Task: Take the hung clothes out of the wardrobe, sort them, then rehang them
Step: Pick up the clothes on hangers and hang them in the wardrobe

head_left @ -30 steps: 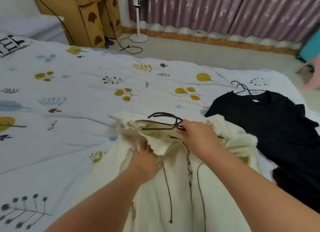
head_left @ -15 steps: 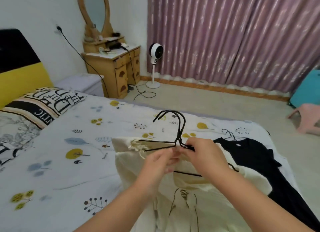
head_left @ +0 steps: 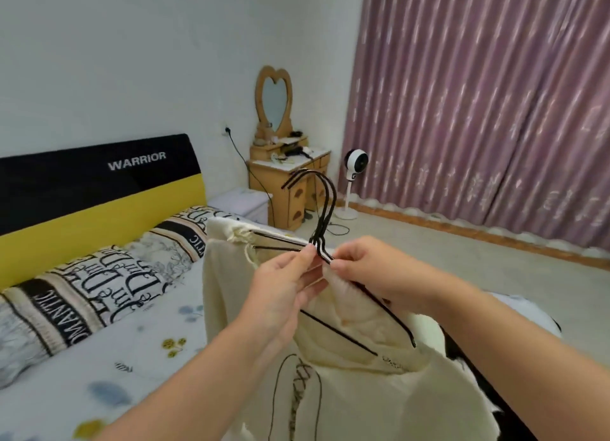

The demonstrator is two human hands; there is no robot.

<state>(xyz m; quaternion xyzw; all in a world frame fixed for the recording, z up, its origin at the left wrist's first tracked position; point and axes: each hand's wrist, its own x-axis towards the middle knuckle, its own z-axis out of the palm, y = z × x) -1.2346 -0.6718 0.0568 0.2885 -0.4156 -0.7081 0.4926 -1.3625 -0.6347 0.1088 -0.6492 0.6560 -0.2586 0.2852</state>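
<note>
Two black wire hangers [head_left: 321, 209] stand upright in front of me, hooks together, carrying cream knit garments [head_left: 369, 368] that hang lifted above the bed. My left hand [head_left: 280, 285] pinches the hanger necks from the left. From the right, my right hand [head_left: 373, 269] pinches the same necks just below the hooks. A black garment [head_left: 462, 348] lies on the bed to the right, mostly hidden behind my right arm and the cream cloth.
The bed [head_left: 109, 368] with a patterned sheet and lettered pillows [head_left: 99, 275] fills the left. A black and yellow headboard [head_left: 99, 190] backs it. A wooden dresser with a heart mirror [head_left: 287, 176], a white fan [head_left: 355, 163] and purple curtains [head_left: 478, 110] stand beyond bare floor.
The cream garments and their hangers went from lying on the bed to being held up. My left hand moved from the cloth up to the hanger necks. My view tilted up.
</note>
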